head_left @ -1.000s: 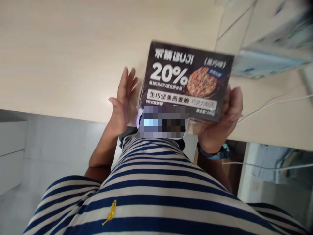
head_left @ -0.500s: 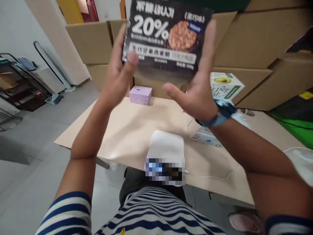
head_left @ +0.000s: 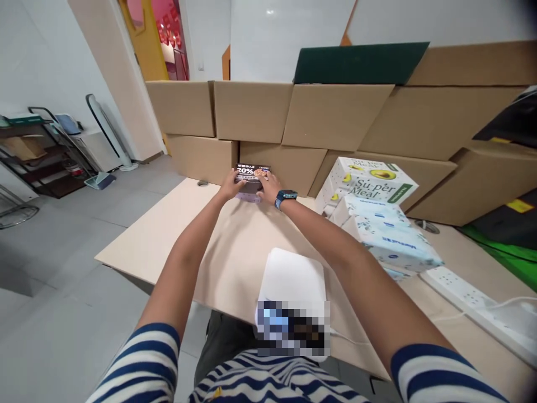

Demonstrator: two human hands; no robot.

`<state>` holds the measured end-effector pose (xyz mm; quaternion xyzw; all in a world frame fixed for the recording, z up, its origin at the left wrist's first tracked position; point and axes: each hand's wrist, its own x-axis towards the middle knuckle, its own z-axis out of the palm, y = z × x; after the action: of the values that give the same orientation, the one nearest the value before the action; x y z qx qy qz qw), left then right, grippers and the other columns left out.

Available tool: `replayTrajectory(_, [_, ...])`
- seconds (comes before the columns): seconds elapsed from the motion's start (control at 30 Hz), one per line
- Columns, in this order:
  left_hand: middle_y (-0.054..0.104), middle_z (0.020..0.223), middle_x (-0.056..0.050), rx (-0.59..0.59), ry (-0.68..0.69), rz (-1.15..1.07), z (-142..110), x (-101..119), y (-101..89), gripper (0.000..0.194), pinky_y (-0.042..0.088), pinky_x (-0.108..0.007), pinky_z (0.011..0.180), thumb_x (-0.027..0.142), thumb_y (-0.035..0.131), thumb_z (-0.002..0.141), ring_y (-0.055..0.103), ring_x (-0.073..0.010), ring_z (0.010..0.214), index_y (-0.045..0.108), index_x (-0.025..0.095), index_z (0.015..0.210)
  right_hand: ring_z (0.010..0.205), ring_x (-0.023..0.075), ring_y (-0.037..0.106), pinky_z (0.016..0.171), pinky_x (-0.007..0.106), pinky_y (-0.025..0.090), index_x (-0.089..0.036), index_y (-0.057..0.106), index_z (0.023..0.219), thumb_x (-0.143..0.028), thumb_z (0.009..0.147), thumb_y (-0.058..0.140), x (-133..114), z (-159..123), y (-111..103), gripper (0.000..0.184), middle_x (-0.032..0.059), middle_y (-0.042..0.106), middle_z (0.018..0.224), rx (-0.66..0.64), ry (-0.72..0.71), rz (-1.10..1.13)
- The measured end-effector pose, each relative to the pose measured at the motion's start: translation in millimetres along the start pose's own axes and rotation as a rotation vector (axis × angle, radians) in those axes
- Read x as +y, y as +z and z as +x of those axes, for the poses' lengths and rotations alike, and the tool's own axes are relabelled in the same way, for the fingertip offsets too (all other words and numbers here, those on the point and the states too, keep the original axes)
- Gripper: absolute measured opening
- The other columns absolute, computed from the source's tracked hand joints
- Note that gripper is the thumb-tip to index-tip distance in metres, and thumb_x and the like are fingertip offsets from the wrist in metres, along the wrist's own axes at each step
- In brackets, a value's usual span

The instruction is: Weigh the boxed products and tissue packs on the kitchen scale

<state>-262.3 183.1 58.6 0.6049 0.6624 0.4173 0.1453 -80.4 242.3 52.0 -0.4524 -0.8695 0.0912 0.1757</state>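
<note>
A black food box (head_left: 248,179) marked "20%" is gripped at its two sides, my left hand (head_left: 230,185) on one end and my right hand (head_left: 269,188) on the other. It is at the far side of the table, over the small lilac box (head_left: 248,197), whose front edge shows beneath it. Whether the black box rests fully on the lilac one I cannot tell. A dark watch with a blue strap is on my right wrist. Closest to my body, a white flat device (head_left: 292,280) with a blurred-out front lies at the table's edge.
Brown cartons (head_left: 251,112) form a wall behind the table (head_left: 168,235). To the right stand a white "Su-per Meal" box (head_left: 377,182), light blue tissue packs (head_left: 390,235) and a white power strip (head_left: 465,291). A white cable runs from the device.
Both hands have carried the black box away from me and down, from high in front of my face to the lilac box at the table's far side.
</note>
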Motion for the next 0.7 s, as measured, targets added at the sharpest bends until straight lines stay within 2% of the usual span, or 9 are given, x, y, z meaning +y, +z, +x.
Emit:
replayTrajectory(0.1, [0.038, 0.180, -0.026, 0.018, -0.001, 0.082, 5, -9, 3.3, 0.057, 0.027, -0.054, 0.142, 0.022, 0.060, 0.100, 0.035, -0.0363, 0.172, 0.058, 0.003, 0.154, 0.154, 0.0415, 0.050, 0.129, 0.059, 0.044, -0.022, 0.047, 0.169, -0.043, 0.095, 0.072, 3, 11, 5, 0.081, 0.0212, 0.045, 0.173, -0.006, -0.012, -0.032])
replayTrajectory(0.17, [0.038, 0.181, -0.021, 0.020, 0.033, 0.133, 10, -11, 2.0, 0.049, 0.024, -0.052, 0.143, 0.018, 0.056, 0.102, 0.033, -0.0343, 0.172, 0.065, 0.007, 0.148, 0.149, 0.0421, 0.053, 0.127, 0.059, 0.045, -0.022, 0.046, 0.170, -0.045, 0.097, 0.070, 5, 19, 4, 0.080, 0.0215, 0.047, 0.170, -0.004, -0.010, -0.050])
replayTrajectory(0.23, [0.045, 0.178, -0.019, 0.018, 0.068, 0.172, 14, -11, 3.6, 0.046, 0.023, -0.051, 0.143, 0.012, 0.048, 0.102, 0.035, -0.0326, 0.171, 0.069, 0.009, 0.143, 0.149, 0.0441, 0.054, 0.127, 0.060, 0.045, -0.022, 0.045, 0.171, -0.044, 0.098, 0.069, 5, 26, 3, 0.080, 0.0229, 0.047, 0.168, -0.005, -0.001, -0.066])
replayTrajectory(0.33, [0.058, 0.168, -0.020, 0.012, 0.081, 0.196, 22, -13, 11.4, 0.052, 0.026, -0.054, 0.142, 0.006, 0.039, 0.101, 0.042, -0.0325, 0.166, 0.069, 0.010, 0.142, 0.147, 0.0451, 0.057, 0.125, 0.059, 0.047, -0.021, 0.045, 0.171, -0.038, 0.099, 0.067, 4, 35, 2, 0.077, 0.0235, 0.048, 0.167, -0.033, 0.008, -0.084])
replayTrajectory(0.4, [0.059, 0.167, -0.020, 0.017, 0.077, 0.190, 28, -15, 16.0, 0.053, 0.025, -0.057, 0.142, 0.007, 0.037, 0.100, 0.040, -0.0337, 0.167, 0.067, 0.010, 0.144, 0.145, 0.0438, 0.061, 0.124, 0.058, 0.049, -0.022, 0.042, 0.173, -0.037, 0.101, 0.065, 3, 39, -1, 0.077, 0.0234, 0.046, 0.170, -0.052, 0.017, -0.092])
replayTrajectory(0.5, [0.059, 0.167, -0.017, 0.018, 0.093, 0.160, 34, -14, 15.6, 0.052, 0.022, -0.061, 0.143, 0.017, 0.042, 0.100, 0.033, -0.0354, 0.171, 0.066, 0.015, 0.146, 0.143, 0.0383, 0.064, 0.124, 0.058, 0.050, -0.025, 0.036, 0.175, -0.044, 0.104, 0.062, -4, 38, -11, 0.078, 0.0216, 0.041, 0.176, -0.066, 0.047, -0.098])
replayTrajectory(0.6, [0.061, 0.165, -0.011, -0.007, 0.135, 0.125, 34, -6, 6.2, 0.055, 0.019, -0.068, 0.144, 0.037, 0.055, 0.097, 0.029, -0.0397, 0.173, 0.061, 0.027, 0.151, 0.145, 0.0353, 0.064, 0.122, 0.055, 0.053, -0.028, 0.039, 0.172, -0.043, 0.098, 0.074, -18, 30, -29, 0.083, 0.0181, 0.045, 0.177, -0.076, 0.084, -0.103])
replayTrajectory(0.63, [0.058, 0.168, -0.012, -0.019, 0.154, 0.118, 35, -2, 2.8, 0.060, 0.017, -0.070, 0.143, 0.042, 0.059, 0.095, 0.027, -0.0421, 0.174, 0.058, 0.028, 0.153, 0.150, 0.0381, 0.061, 0.123, 0.055, 0.052, -0.028, 0.041, 0.172, -0.039, 0.092, 0.079, -24, 27, -36, 0.089, 0.0181, 0.044, 0.178, -0.068, 0.093, -0.106])
replayTrajectory(0.7, [0.041, 0.180, -0.015, -0.019, 0.191, 0.109, 36, 8, -0.1, 0.078, 0.005, -0.077, 0.140, 0.051, 0.065, 0.089, 0.010, -0.0480, 0.176, 0.047, 0.024, 0.161, 0.167, 0.0424, 0.041, 0.130, 0.060, 0.044, -0.028, 0.033, 0.175, -0.039, 0.089, 0.082, -34, 15, -53, 0.100, 0.0168, 0.030, 0.186, -0.016, 0.082, -0.111])
